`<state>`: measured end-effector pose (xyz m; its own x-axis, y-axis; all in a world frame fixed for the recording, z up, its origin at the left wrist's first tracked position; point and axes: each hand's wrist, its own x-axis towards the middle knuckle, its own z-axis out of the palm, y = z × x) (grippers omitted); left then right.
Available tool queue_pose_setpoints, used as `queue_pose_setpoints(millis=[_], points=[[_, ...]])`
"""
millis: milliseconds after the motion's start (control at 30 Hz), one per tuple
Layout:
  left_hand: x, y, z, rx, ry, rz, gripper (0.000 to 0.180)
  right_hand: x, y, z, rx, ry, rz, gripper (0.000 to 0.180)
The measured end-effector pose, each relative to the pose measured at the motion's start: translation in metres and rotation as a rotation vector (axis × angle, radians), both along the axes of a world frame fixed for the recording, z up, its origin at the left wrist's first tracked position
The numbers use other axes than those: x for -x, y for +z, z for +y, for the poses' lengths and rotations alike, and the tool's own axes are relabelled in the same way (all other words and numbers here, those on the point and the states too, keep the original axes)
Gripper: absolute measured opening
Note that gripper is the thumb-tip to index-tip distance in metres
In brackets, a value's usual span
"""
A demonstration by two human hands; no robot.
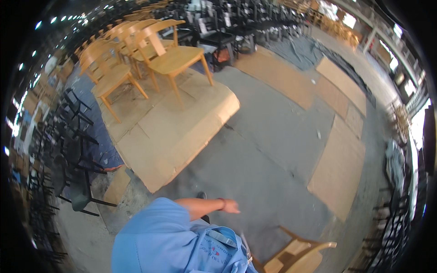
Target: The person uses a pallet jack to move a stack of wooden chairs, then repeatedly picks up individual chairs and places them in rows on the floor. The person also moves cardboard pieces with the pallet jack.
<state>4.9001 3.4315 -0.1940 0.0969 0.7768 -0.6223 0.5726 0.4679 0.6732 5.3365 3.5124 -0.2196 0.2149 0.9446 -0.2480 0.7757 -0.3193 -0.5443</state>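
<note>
At five o'clock you have a wooden chair [306, 264], partly cut off by the lower edge: honey-coloured, with a curved back rail and a slim leg. Your left hand [232, 207], at six o'clock, is apart from it, gripping nothing visible; blur hides how far its fingers open. Your right hand is out of sight, its grip impossible to tell. Matching chairs [175, 61] stand at eleven o'clock on cardboard [170, 139].

gry flr [255, 150] | cardbd shts [339, 168] R | blk chrs [82, 190] L | ovhd lts [53, 19] lit
</note>
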Motion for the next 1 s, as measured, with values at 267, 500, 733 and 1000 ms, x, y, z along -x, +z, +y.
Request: queue_pose_setpoints(millis=[267, 500, 733, 1000], points=[[0.266, 0.019, -0.125, 0.081, 0.891, 0.297, 0.042, 0.263, 0.032, 0.061, 0.261, 0.605, 0.117, 0.04], [0.327, 0.013, -0.116, 0.175, 1.338, -0.078, 0.033, 0.404, 0.02, 0.125, 0.465, 0.862, 0.061, 0.046], [0.407, 0.033, -0.077, 0.087, 1.375, -0.055, 0.054, 0.54, 0.017, 0.226, 0.483, 1.056, 0.003, 0.053], [0.641, 0.058, -0.098, -0.174, 1.782, 0.122, 0.07, 0.686, 0.027, 0.28, 0.408, 1.238, -0.02, 0.06]])
